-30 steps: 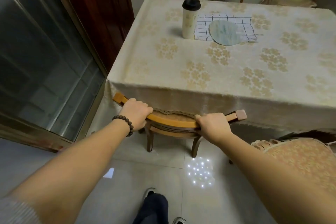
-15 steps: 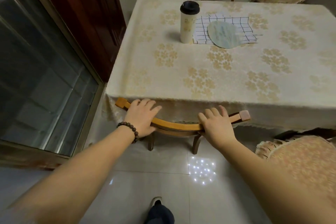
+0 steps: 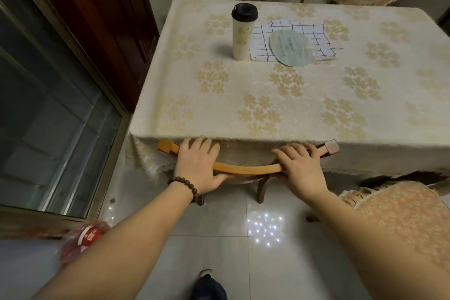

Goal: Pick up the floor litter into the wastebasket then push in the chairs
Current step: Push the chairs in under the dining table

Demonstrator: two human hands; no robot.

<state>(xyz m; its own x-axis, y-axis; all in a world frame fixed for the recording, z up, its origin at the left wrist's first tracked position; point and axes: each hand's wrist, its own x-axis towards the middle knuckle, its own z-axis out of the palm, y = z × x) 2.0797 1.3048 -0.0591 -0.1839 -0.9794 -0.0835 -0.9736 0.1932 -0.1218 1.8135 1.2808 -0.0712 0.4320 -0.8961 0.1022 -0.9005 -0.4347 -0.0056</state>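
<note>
Head view: chair [image 3: 246, 168] tucked under worktop [image 3: 267, 105], top rail at its edge; left hand [image 3: 198, 165] and right hand [image 3: 300, 168] press flat on it, fingers [image 3: 289, 151] extended, likely for pushing.

Left hand [image 3: 197, 165] and right hand [image 3: 302, 168] flat on chair [image 3: 246, 168] top rail, fingers straight, pointing at table [image 3: 267, 109] edge. Beyond hands, on table: cup [image 3: 242, 33], fan [image 3: 292, 47] on checked cloth [image 3: 314, 31]. Right of right hand, cushioned chair [image 3: 401, 217]. Under left forearm, red bag [image 3: 81, 241].
</note>
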